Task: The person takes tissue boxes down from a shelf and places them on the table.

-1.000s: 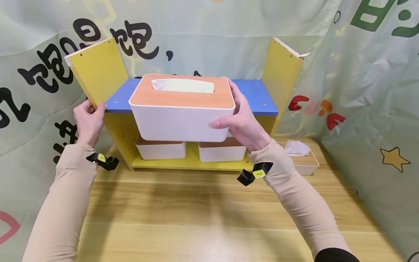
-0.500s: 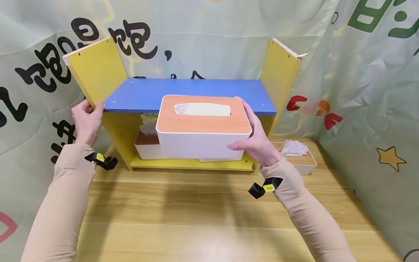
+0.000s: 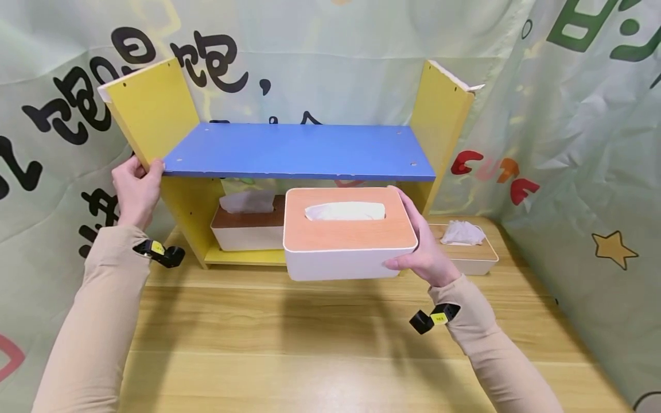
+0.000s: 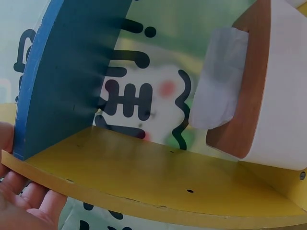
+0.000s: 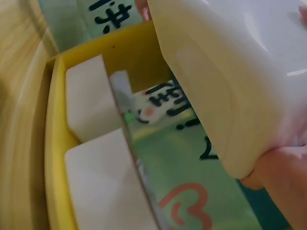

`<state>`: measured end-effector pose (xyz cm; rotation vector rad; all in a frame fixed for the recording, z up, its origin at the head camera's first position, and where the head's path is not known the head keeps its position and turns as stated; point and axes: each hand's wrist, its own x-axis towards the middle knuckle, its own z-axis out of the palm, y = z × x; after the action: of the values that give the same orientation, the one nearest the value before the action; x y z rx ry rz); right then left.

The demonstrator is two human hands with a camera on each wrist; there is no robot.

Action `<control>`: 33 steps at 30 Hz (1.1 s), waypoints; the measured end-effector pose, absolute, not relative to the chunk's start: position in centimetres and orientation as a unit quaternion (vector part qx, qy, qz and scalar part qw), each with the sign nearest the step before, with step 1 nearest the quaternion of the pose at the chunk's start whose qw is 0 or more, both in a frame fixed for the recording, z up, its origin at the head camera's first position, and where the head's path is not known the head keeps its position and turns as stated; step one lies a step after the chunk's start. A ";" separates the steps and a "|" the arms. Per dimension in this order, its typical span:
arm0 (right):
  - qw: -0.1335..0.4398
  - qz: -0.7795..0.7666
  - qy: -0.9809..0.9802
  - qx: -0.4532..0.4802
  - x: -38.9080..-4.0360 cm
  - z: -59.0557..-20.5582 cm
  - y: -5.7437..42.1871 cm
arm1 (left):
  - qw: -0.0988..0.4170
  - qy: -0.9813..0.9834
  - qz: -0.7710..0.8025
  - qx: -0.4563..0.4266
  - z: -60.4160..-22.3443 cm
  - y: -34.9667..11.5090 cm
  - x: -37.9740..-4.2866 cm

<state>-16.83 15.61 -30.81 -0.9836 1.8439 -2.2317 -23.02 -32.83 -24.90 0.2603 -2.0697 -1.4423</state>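
Observation:
My right hand (image 3: 426,252) grips the right end of a white tissue box (image 3: 351,235) with a light wood-look lid and white tissue in its slot. It is held up over the table, in front of the shelf unit (image 3: 299,149), thumb along the front wall. In the right wrist view the underside of that box fills the upper right. The left hand (image 3: 136,192) pinches the front edge of the unit's yellow left side panel (image 3: 155,109), level with the blue board. A darker-lidded tissue box (image 3: 248,238) stands on the lower level.
A second box (image 5: 108,187) on the lower level shows in the right wrist view, hidden behind the held box in the head view. Another tissue box (image 3: 467,255) stands on the table (image 3: 217,344) right of the unit. Printed cloth (image 3: 330,69) hangs behind and at both sides.
The right hand has brought the tissue box down and to the right, from in front of the blue board to below it. The left hand keeps its hold on the side panel.

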 end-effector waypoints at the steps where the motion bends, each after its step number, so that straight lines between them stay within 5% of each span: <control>1: 0.042 -0.727 0.604 -0.325 -16.8 -31.2 15.8 | 0.298 -0.779 -0.543 0.098 -24.9 -32.8 -23.0; 33: 0.009 -0.686 0.662 -0.300 -13.8 -39.7 24.1 | 0.299 -0.779 -0.542 0.098 -25.1 -32.9 -23.0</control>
<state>-13.84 24.07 -39.71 -0.9383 2.0687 -2.1436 -23.02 -32.88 -25.05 0.2591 -2.0699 -1.4400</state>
